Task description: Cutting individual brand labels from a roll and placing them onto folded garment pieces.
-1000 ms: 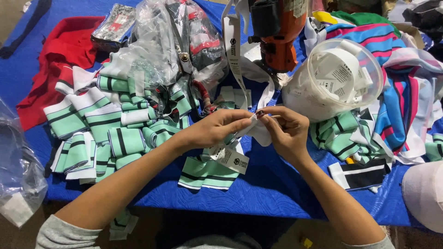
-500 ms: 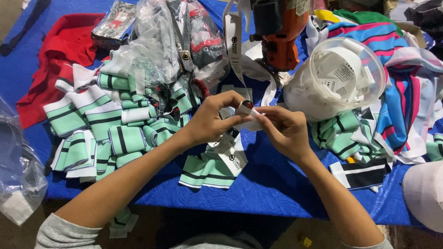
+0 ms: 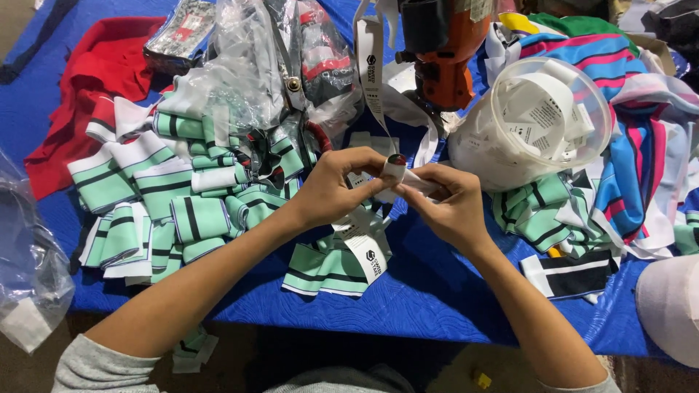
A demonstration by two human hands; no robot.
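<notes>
Left hand (image 3: 336, 188): fingers curled narrow, thumb and forefinger pinching one end of a small white label (image 3: 403, 175) held above the counter (image 3: 451, 306).
Right hand (image 3: 453, 206): also closed on the label, gripping its other end; the two hands meet over it.
Label: between the fingertips of both hands, just above a mint-and-black striped cuff (image 3: 324, 266) with white tags (image 3: 368, 251) lying on it.
Step in hand: by the look of it, folding or rolling a single label before it goes to a cuff.
Next move calls for: a steady pinch so the small strip does not slip, and one hand freed to pick up a cuff.
Left of the hands: pile of striped cuffs (image 3: 156, 204), clear bags (image 3: 240, 80), red cloth (image 3: 80, 80).
Right of the hands: clear tub (image 3: 575, 156) of white labels, more striped pieces (image 3: 539, 215), multicolour fabric (image 3: 641, 131).
Behind: orange machine (image 3: 448, 54), with a long white ribbon (image 3: 371, 73) hanging by it.
Hard to make out: the label's shape, mostly covered by fingers; a dark red spot at the left thumb tip, perhaps a nail.
Cut off: machine top, pale object (image 3: 670, 306) at lower right, bag (image 3: 29, 276) at left edge.
</notes>
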